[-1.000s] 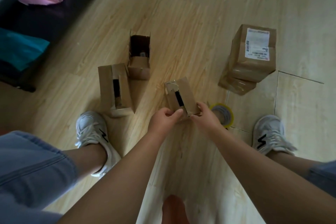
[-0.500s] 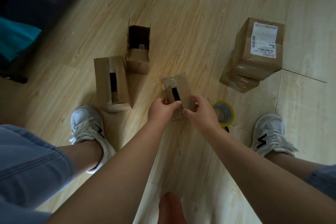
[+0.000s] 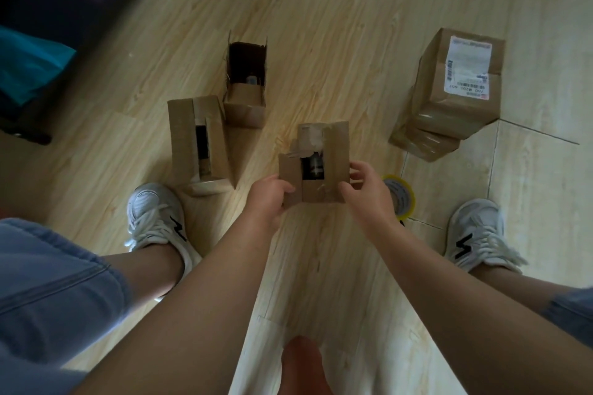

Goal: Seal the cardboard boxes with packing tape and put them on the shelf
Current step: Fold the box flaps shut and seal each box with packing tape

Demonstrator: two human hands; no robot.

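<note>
A small cardboard box with its top flaps parted and torn tape on it is held above the floor. My left hand grips its near left corner, thumb on top. My right hand holds its right side, fingers curled round the edge. A dark item shows through the gap between the flaps. A roll of yellow packing tape lies on the floor just right of my right hand, partly hidden by it.
Two more unsealed boxes stand on the wood floor: one by my left shoe, one fully open behind it. Taped boxes with a shipping label are stacked at the right. My shoes flank my arms. Dark furniture fills the upper left.
The small box has been lifted and turned so its flaps face me squarely. My right hand moved from its near edge to its right side.
</note>
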